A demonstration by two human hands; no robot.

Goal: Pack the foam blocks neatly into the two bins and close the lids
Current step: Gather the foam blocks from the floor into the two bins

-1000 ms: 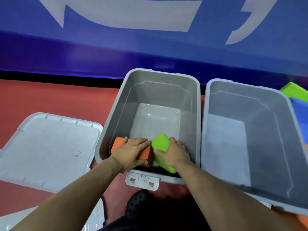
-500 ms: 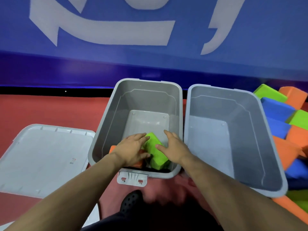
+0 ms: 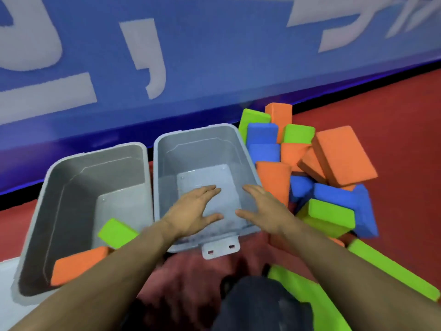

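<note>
Two grey bins side by side at frame centre, long axes running from the near edge up toward the blue wall. Left bin (image 3: 78,187): green block (image 3: 117,231) and orange block (image 3: 78,265) in its near end, both tilted. Right bin (image 3: 202,149): left hand (image 3: 193,211) and right hand (image 3: 262,209) above it, fingers straight, grasping nothing. Foam pile (image 3: 317,168) heaped at right on red floor (image 3: 393,127).
</note>
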